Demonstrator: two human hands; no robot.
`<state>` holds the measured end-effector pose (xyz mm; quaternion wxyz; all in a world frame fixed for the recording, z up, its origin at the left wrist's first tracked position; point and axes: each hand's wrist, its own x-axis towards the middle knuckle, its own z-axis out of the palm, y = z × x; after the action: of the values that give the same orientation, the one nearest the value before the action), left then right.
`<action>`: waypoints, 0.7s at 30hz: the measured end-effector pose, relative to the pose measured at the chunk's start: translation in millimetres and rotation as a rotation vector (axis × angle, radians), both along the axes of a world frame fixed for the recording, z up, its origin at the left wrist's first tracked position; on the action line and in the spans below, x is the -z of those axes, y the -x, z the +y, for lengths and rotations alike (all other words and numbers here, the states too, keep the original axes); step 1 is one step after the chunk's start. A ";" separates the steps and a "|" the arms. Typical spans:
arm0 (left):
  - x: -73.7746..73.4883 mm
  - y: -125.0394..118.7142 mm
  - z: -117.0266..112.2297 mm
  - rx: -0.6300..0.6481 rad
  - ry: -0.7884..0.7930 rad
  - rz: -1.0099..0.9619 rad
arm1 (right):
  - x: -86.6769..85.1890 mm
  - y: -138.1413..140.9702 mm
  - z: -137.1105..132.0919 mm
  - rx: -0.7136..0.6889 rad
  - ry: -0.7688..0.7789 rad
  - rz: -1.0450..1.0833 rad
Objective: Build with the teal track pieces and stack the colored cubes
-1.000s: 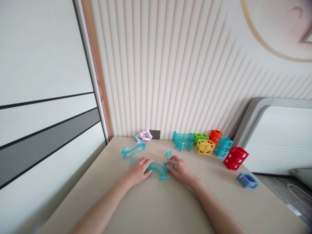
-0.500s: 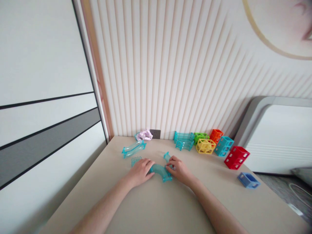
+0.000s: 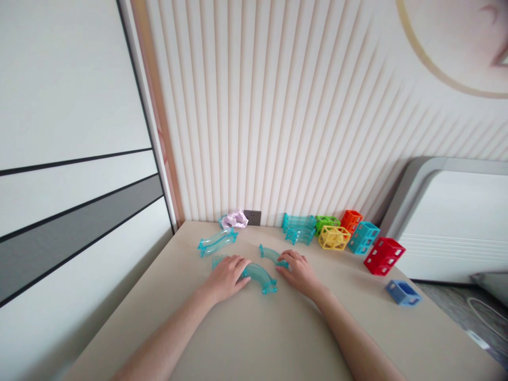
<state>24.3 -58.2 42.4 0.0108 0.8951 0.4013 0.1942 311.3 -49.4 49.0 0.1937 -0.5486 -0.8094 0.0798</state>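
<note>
My left hand point(image 3: 228, 277) has its thumb and fingers closed around the left end of a clear teal curved tube piece point(image 3: 259, 274) on the table. Behind that hand, partly covered, lies another clear teal piece point(image 3: 217, 261) whose shape I cannot make out. My right hand point(image 3: 298, 269) grips the right end of a second teal curved tube piece point(image 3: 270, 254), farther back on the table. The two curves lie apart, with a narrow gap between them.
Wavy teal tubes point(image 3: 217, 242) and a crumpled pale purple wrapper point(image 3: 235, 219) lie at the back left. More teal tubes point(image 3: 298, 227) and a yellow frame block point(image 3: 334, 238) stand by the wall. A red block point(image 3: 384, 256) and a blue block point(image 3: 402, 293) are near the right edge.
The right hand has turned its curved tube so that the far end swings left, and the tube now lies more crosswise. My left hand and its curve have barely shifted.
</note>
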 end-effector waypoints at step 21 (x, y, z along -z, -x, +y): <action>0.5 0.0 1.6 -0.130 0.044 0.014 | 8.5 15.4 0.3 0.004 -0.187 0.395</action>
<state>24.3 -56.6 41.8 0.0152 0.8679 0.4630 0.1794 295.8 -49.1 40.5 0.3988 -0.5037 -0.7584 0.1098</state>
